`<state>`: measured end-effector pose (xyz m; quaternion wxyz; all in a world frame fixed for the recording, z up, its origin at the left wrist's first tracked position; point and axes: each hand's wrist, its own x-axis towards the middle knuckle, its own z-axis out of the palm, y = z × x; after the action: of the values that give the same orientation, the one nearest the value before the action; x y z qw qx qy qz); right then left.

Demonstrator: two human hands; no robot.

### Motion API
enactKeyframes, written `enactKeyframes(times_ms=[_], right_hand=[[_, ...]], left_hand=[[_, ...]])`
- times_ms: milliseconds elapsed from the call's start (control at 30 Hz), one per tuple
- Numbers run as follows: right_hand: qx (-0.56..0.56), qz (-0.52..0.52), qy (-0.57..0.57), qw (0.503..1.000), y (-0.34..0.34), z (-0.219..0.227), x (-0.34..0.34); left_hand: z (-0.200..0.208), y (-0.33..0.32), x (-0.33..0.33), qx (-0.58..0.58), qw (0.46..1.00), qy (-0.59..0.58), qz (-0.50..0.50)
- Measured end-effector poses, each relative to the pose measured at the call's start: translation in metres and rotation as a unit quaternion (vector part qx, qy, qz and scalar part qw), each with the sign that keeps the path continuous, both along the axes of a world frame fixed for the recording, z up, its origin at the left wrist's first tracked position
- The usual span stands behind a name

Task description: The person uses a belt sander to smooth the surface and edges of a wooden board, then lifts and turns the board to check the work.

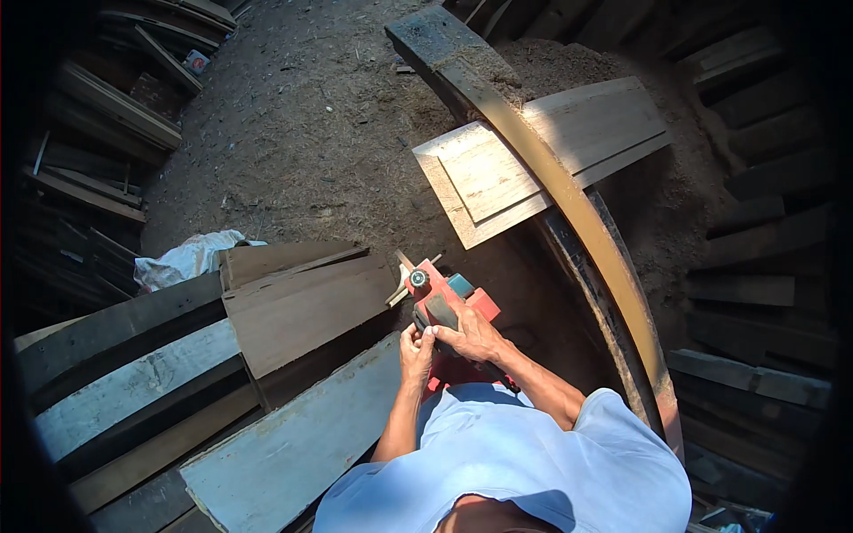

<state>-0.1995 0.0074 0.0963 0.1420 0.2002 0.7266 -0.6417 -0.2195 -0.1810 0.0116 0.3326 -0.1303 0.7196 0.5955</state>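
Note:
A red electric hand planer point(483, 305) with a round black front knob is held close in front of my body. My right hand point(476, 338) wraps around its dark rear handle. My left hand point(415, 357) is closed at the same handle, its fingertips meeting my right thumb; what exactly they press is hidden. Beyond the planer, two pale boards point(498, 173), one on top of the other, lie under a long curved-looking wooden beam point(569, 191).
Grey and brown planks point(306, 311) rest at the left, with a white plastic sheet point(191, 259) behind them. A pale blue-grey board point(302, 444) lies beside my left arm. Sawdust point(569, 67) heaps beyond the beam. Stacked timber point(742, 289) lines the right side.

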Motion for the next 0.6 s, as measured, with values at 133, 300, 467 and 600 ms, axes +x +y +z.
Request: enactKeyframes(times_ms=[133, 300, 467, 600], right_hand=[[0.009, -0.008, 0.087, 0.996, -0.006, 0.021, -0.011], [0.022, -0.044, 0.108, 0.993, 0.01, 0.052, -0.019], [0.047, -0.061, 0.074, 0.994, 0.034, 0.053, -0.025], [0.052, -0.079, 0.019, 0.995, 0.051, 0.042, -0.021]], left_hand=[[-0.017, -0.004, -0.003, -0.034, 0.982, 0.187, 0.015], [0.028, 0.031, -0.038, -0.063, 0.961, 0.266, -0.04], [0.039, 0.065, -0.057, -0.045, 0.964, 0.247, -0.086], [0.035, 0.081, -0.061, -0.056, 0.96, 0.248, -0.118]])
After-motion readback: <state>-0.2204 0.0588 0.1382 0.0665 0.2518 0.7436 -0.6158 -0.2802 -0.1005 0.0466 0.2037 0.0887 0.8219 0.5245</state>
